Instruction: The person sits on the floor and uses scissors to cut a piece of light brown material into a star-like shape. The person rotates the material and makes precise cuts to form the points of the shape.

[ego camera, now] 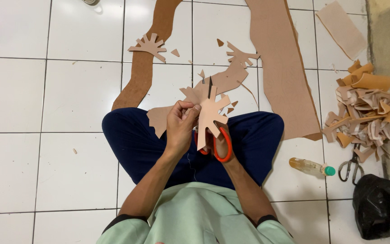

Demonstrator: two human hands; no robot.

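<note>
My left hand (180,125) pinches a pale tan cut-out piece (210,113) with several finger-like tabs, held up over my lap. My right hand (220,141) sits behind and below that piece, its fingers through the orange handles of a pair of scissors (217,147). The dark scissor blades (210,86) point away from me and poke up past the top edge of the piece. Much of the right hand is hidden by the piece.
Long brown sheets (281,68) and a curved strip (145,68) lie on the white tiles ahead, with a cut shape (150,46) and small scraps. At the right are a pile of offcuts (366,110), a small bottle (311,166), metal scissors (351,166) and a black bag (381,205).
</note>
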